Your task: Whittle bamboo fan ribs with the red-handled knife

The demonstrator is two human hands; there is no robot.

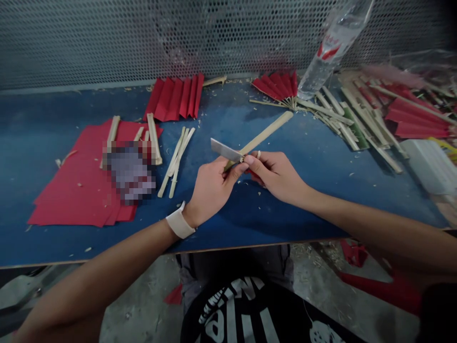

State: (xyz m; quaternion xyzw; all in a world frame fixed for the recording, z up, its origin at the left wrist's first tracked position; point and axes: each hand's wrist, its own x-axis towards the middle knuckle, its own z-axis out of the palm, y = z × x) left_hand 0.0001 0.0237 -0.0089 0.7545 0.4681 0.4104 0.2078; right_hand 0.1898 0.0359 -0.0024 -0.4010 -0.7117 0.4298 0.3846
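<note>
My left hand (210, 188) is closed round the near end of a long bamboo slat (267, 132) that points away to the upper right over the blue table (71, 238). My right hand (276, 174) grips a knife by a red handle; its grey blade (224, 150) lies across the slat and points left. The left thumb presses by the blade. A pale band is on my left wrist.
Red paper sheets (74, 195) with bamboo slats on them lie at the left, loose slats (176, 162) beside. Two pleated red fans (174, 99) (278, 85) sit at the back. A plastic bottle (332, 45), a slat heap and red pieces (414, 116) crowd the right. Shavings dot the table.
</note>
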